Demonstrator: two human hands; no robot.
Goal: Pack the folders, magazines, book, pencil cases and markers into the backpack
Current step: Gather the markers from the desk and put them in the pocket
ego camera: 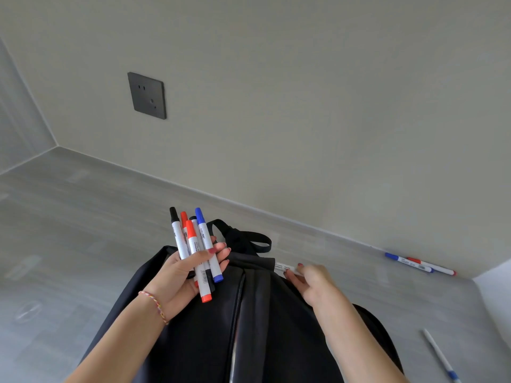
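Left hand (177, 275) grips markers (197, 252) above backpack (243, 313); right hand (312, 283) pinches another marker (284, 268).

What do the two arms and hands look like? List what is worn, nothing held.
Both forearms are bare, with no sleeves in view. The left hand has red-painted nails and a thin braided bracelet in red, yellow and pink at the wrist. The right hand shows a red nail too; no rings or watch visible.

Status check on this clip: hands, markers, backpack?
Left hand grips marker bundle. Right hand pinches another marker beside black backpack. Two markers by the wall, one pen at right, still unpacked. Nothing blocking.
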